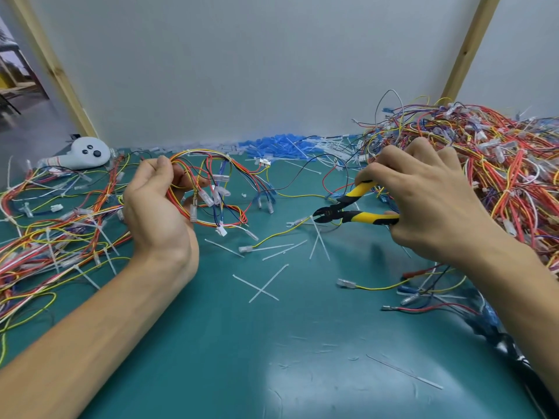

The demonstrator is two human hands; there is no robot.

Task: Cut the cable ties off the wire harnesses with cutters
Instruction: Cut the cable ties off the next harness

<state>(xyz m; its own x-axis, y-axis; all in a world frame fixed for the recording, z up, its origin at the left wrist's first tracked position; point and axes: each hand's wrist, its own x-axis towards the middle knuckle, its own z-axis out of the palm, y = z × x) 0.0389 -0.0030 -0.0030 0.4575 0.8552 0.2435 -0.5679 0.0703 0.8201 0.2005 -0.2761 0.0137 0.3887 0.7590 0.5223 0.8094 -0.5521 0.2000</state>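
My left hand (154, 204) grips a looped wire harness (211, 179) of red, yellow, orange and blue wires with white connectors, lifted over the green mat (272, 343). A white cable tie (188, 152) shows at the loop's top. My right hand (423, 204) holds yellow-and-black cutters (351, 207) with the handles spread and the dark jaws pointing left. The jaw tips sit at a thin yellow wire (281, 232) lying on the mat, a hand's width right of the harness.
A big tangle of harnesses (484, 164) fills the back right, a flatter spread of wires (54, 225) lies at the left. Cut white ties (263, 282) are scattered mid-mat. Blue and white terminal bits (272, 146) line the back wall. A grey device (87, 152) sits back left.
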